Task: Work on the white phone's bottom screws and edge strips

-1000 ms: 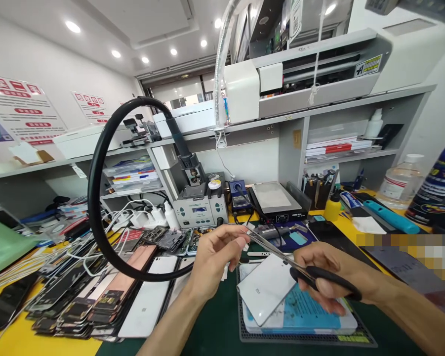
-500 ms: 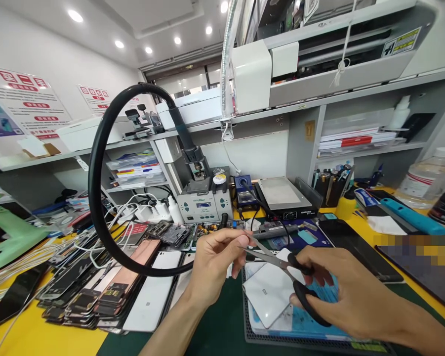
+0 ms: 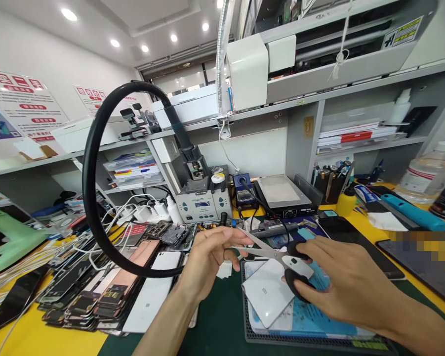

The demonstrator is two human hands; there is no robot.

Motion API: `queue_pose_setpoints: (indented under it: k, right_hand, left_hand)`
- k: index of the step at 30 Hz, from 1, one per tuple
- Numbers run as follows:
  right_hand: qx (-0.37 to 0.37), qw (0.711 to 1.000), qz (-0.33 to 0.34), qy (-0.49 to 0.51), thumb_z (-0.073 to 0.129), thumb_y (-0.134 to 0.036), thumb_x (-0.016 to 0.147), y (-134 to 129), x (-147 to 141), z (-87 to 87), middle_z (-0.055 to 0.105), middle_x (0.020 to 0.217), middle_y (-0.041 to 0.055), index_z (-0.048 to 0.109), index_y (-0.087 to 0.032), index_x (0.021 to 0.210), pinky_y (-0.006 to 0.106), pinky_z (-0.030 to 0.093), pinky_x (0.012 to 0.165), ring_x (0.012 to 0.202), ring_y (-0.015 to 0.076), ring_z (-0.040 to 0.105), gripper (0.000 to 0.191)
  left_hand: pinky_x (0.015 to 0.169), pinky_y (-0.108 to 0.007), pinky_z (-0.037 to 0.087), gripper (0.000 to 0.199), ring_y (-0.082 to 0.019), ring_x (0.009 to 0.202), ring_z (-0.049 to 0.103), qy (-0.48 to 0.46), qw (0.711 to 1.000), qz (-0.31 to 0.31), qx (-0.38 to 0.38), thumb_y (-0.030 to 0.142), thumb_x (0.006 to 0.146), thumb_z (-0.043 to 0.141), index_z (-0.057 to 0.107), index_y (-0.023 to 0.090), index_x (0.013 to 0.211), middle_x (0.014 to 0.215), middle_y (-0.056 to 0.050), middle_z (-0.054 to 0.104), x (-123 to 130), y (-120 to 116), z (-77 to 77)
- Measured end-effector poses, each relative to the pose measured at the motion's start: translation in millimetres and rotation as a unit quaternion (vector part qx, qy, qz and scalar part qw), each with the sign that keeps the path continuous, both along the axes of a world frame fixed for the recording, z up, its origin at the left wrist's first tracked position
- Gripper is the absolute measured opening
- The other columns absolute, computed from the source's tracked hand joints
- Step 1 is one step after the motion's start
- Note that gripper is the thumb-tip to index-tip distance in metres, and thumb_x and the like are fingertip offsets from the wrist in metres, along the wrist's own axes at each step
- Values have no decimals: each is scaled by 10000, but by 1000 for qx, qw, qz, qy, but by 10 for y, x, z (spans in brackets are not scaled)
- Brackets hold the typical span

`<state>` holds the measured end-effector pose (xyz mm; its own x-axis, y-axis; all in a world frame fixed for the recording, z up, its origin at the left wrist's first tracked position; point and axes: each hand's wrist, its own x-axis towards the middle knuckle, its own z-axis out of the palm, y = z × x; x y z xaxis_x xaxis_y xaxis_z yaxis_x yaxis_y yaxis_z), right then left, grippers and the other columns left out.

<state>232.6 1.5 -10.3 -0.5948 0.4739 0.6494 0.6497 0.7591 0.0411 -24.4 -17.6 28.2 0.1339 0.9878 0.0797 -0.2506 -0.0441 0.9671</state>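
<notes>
My right hand point(image 3: 341, 282) is closed on the black handles of a pair of scissors point(image 3: 277, 254), whose blades stand apart and point left. The blade tips reach the fingers of my left hand point(image 3: 215, 249). Those fingers are bent together, and whatever they may pinch is too small to make out. Below the scissors a white device with an MI logo point(image 3: 268, 294) lies on a blue and white packet point(image 3: 314, 316) in a dark tray point(image 3: 277, 338).
Stacked phone parts point(image 3: 111, 296) and a white phone back point(image 3: 153, 291) lie left. A black hose point(image 3: 91, 188) arches above them. Behind stand a rework station point(image 3: 203, 205) and a heating plate point(image 3: 283, 193). Dark phones point(image 3: 355, 242) and a yellow bottle point(image 3: 344, 202) are right.
The scissors have opened wider and turned, showing a pale piece by the handles. My left hand has shifted slightly left. A small white piece below its fingers shows more. The view has shifted slightly.
</notes>
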Motion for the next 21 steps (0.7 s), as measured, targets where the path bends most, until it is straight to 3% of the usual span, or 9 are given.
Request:
queue_pose_setpoints:
  k: [6, 15, 21]
  right_hand:
    - [74, 997, -21, -26, 579, -353, 876, 4, -21, -14, 705, 848, 162, 629, -110, 957, 352, 422, 560, 702, 277, 636, 261]
    - [85, 993, -56, -56, 575, -352, 876, 1, -41, -36, 706, 866, 171, 657, -112, 940, 365, 423, 588, 772, 312, 648, 262]
    - [68, 994, -70, -47, 554, -375, 889, 32, -21, -56, 706, 883, 185, 654, -103, 972, 352, 443, 573, 780, 306, 652, 301]
  left_hand:
    - [585, -241, 494, 196, -140, 662, 607, 63, 994, 84, 6, 347, 801, 754, 754, 159, 746, 799, -67, 747, 137, -18, -68]
    - [675, -274, 545, 173, -198, 768, 672, 104, 983, 150, -5, 318, 787, 739, 778, 154, 747, 803, -80, 769, 154, -25, -71]
    - [743, -292, 558, 190, -202, 785, 701, 76, 979, 189, -1, 339, 776, 761, 773, 150, 793, 839, -83, 782, 101, 1, -63]
